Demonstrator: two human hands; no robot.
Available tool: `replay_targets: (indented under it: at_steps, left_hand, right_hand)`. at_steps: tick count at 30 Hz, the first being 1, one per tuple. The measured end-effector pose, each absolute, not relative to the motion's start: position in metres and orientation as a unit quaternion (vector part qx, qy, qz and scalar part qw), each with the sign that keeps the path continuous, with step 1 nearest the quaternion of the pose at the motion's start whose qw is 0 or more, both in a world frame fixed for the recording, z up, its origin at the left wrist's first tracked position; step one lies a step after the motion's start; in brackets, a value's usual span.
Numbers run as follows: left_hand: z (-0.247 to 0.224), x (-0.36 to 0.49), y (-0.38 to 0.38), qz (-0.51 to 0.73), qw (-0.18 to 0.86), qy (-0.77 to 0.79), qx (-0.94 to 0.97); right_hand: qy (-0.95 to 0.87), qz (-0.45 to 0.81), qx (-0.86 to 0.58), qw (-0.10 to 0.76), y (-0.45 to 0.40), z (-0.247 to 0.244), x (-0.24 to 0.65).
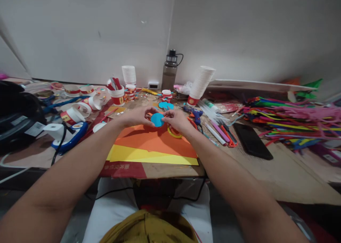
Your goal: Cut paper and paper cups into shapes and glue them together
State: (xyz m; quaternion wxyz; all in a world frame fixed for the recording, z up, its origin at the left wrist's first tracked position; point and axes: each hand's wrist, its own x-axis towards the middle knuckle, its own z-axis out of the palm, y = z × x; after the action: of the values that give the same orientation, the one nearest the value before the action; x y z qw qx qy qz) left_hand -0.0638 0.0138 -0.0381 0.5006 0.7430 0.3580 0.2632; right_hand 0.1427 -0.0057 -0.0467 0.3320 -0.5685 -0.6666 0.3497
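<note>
A round blue paper disc [157, 120] is held between both hands over orange paper sheets [154, 140]. My left hand [140, 116] pinches its left edge, fingers closed on it. At its right edge, my right hand [176, 120] grips the disc between thumb and fingers. Yellow sheets [133, 155] lie under the orange ones. Yellow scissor handles [174, 133] show beside my right hand; the rest of the scissors is hidden. More blue discs [165, 105] lie just behind the hands.
A water bottle [169, 74] and a tall stack of paper cups [200, 85] stand at the back. To the right are a blue glue gun [196, 115], pens, a black phone [252, 141] and colourful pipe cleaners [287, 120]. Cut cups and a blue-white power strip [70, 138] lie left.
</note>
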Motion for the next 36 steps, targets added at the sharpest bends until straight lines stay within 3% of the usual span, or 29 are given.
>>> replay_targets:
  at_steps: [5,11,14,20,24,28,32,36]
  left_hand:
    - [-0.040,-0.065,0.016,0.295,0.565,0.338,0.693]
    - [-0.033,-0.065,0.012,0.235,0.469,0.355,0.774]
    - [-0.030,-0.062,0.009,0.282,0.454,0.357,0.766]
    - [-0.031,-0.046,0.001,0.400,0.549,0.319,0.661]
    - [-0.030,-0.039,-0.005,0.381,0.678,0.285,0.560]
    - [-0.026,-0.037,-0.008,0.398,0.691,0.278,0.536]
    - [-0.025,-0.038,-0.005,0.486,0.669,0.277,0.490]
    - [-0.025,-0.040,-0.002,0.523,0.660,0.285,0.458]
  right_hand:
    - [-0.603,0.440,-0.501,0.438,-0.006,-0.039,0.147]
    - [-0.580,0.449,-0.470,0.490,-0.006,-0.033,0.150]
    - [-0.589,0.452,-0.440,0.505,-0.008,-0.034,0.148]
    - [-0.642,0.400,-0.415,0.506,-0.014,-0.033,0.143]
    - [-0.688,0.300,-0.383,0.538,-0.019,-0.027,0.143]
    - [-0.740,0.230,-0.330,0.540,-0.020,-0.026,0.144]
    - [-0.737,0.177,-0.426,0.493,-0.016,-0.025,0.153]
    - [-0.758,0.022,-0.608,0.236,-0.016,-0.026,0.166]
